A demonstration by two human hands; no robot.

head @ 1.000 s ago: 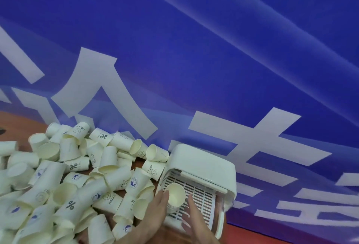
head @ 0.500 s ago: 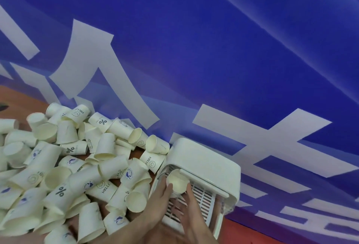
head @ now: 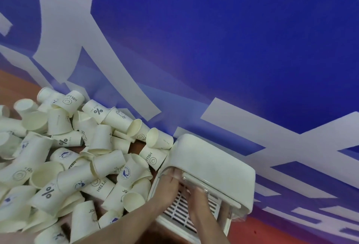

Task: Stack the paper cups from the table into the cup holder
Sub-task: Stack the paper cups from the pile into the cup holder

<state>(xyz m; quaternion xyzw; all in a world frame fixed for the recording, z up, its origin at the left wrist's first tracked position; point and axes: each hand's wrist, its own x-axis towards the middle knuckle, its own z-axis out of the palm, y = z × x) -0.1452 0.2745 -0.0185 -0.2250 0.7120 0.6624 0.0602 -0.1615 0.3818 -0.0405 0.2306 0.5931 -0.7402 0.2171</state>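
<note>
Paper cups, cream, thin-walled w/ printed logos (head: 81,168), heaped loose on reddish-brown table (head: 11,92), just left of white plastic cup holder w/ slotted tray (head: 211,164). Both hands reach under holder's hood: left hand (head: 167,185) and right hand (head: 196,195), fingertips hidden behind clear flap; can't tell if gripping a cup or not. Advice: keep cup square to the slot, push gently; paper crushes easily. Blue banner w/ white strokes (head: 233,49) behind.

Both forearms are bare with no sleeves in view, and the left hand (head: 167,187) and right hand (head: 198,199) wear no gloves, rings or watch.
</note>
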